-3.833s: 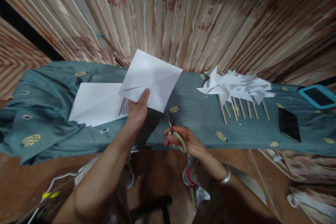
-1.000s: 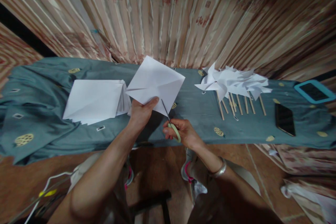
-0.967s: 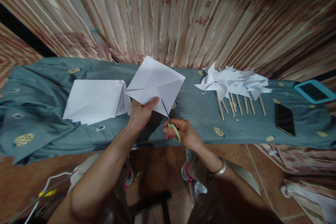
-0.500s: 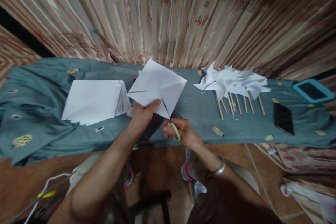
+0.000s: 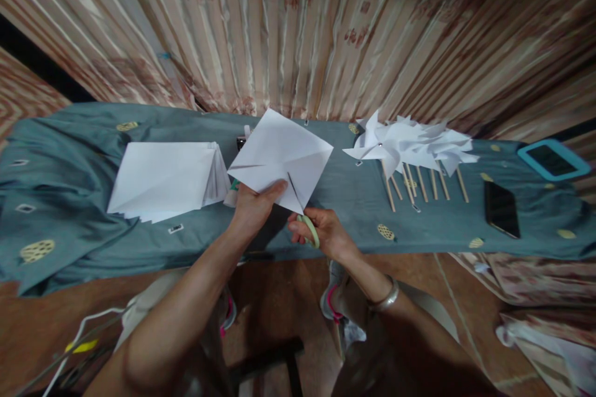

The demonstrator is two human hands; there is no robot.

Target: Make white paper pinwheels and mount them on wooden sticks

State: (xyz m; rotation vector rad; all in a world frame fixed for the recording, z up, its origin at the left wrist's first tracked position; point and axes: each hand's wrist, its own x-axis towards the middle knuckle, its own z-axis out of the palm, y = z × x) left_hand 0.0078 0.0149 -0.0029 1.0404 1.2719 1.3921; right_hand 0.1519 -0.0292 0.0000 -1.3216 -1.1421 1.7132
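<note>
1. Left hand: I read the left hand (image 5: pixel 255 206) pinching the square paper sheet (image 5: pixel 279 139), thumb on the upper face; the other fingers are mostly hidden beneath.
2. Sheet position: the sheet is held above the middle of the tabletop (image 5: pixel 354 217), one corner toward the far edge, one toward the near edge. A slit runs inward from its left corner.
3. Right hand: I read the fingers of the right hand (image 5: pixel 326 229) closed around the light green handles of the scissors (image 5: pixel 311 234), near the tabletop's near edge. A silver bracelet (image 5: pixel 387 299) encircles the right forearm.
4. Scissors: they meet the sheet's near corner. A dark line runs from there toward the centre; I cannot tell blade from cut along it.
5. Left section: a white paper stack (image 5: pixel 161 177) lies toward the tabletop's left end, near edges fanned.
6. Right section: overlapping white paper pinwheels (image 5: pixel 410 142) lie along the far edge, their sticks (image 5: pixel 434 184) directed toward the near edge.
7. Right end: a black smartphone (image 5: pixel 501 209) lies here; a blue-framed device (image 5: pixel 554 160) with a dark screen occupies the far right corner.
</note>
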